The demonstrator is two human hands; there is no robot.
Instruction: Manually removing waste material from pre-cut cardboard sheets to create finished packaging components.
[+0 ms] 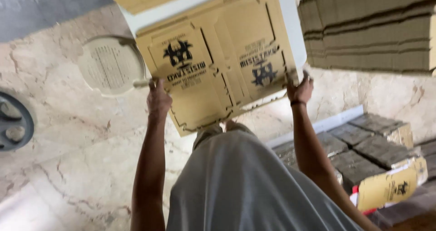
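Two hands on one flat, die-cut brown cardboard box blank (218, 63) printed in black. Head view: left hand (159, 99) grips its lower-left edge, right hand (299, 89) its lower-right edge, both clamped, arms stretched forward. Blank hangs above the marble floor (68, 135), near the stacked corrugated cardboard sheets (372, 26). Step looks like handling a single blank; next move needs even support on both edges so it doesn't buckle.

I see both hands gripping a flat, die-cut cardboard blank (218, 63) with dark printing: my left hand (159, 99) at its seven o'clock edge, my right hand (299, 89) at its four o'clock corner. Stacked cardboard (372, 26) sits at two o'clock, bundled packs (363, 149) at four, and a round floor drain cover (111, 65) at ten.
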